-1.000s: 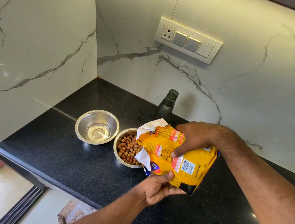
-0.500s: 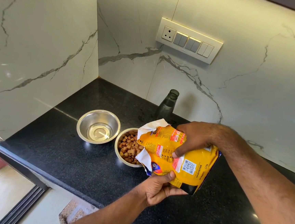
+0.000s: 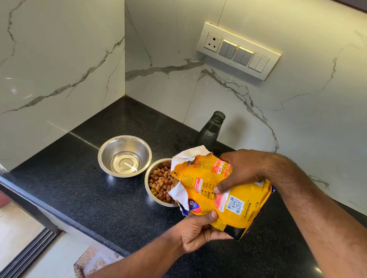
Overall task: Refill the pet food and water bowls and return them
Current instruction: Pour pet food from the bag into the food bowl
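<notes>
A yellow pet food bag [image 3: 234,201] is tilted on its side with its torn open mouth over a steel bowl [image 3: 149,189] that holds brown kibble [image 3: 160,184]. My right hand [image 3: 244,170] grips the bag from above, and my left hand [image 3: 198,233] holds its lower edge from underneath. To the left of the kibble bowl stands a second steel bowl [image 3: 105,154] with a little water in its bottom. Both bowls sit on the black granite counter [image 3: 85,188]. The bag hides the right part of the kibble bowl.
A dark uncapped bottle [image 3: 211,130] stands against the marble back wall behind the bag. A switch panel with a socket [image 3: 239,50] is on that wall. The counter's front edge [image 3: 39,204] drops off to a tiled floor at the lower left.
The bag and both hands have stayed almost where they were over the kibble bowl; only the view has shifted a little.
</notes>
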Available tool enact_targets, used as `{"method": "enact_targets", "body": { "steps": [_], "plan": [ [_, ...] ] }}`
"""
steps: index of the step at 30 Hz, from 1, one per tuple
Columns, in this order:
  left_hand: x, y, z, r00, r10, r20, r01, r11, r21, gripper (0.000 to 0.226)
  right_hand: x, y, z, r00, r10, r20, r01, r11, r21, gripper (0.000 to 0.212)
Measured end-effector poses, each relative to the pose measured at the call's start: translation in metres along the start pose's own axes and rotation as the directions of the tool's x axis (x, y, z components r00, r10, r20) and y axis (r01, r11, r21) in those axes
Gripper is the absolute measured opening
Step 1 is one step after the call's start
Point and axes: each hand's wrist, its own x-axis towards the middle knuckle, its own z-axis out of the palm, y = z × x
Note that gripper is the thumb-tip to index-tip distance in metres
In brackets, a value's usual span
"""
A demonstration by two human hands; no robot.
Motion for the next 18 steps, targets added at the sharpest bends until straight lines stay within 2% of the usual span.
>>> {"method": "enact_targets", "body": {
  "steps": [18],
  "plan": [
    [0.009,0.035,-0.009,0.999,0.001,-0.046,-0.004,0.998,-0.066,0.094,0.033,-0.011,-0.009,0.994,0.002,-0.107,-0.001,1.0,0.006,0.088]
  ]
}}
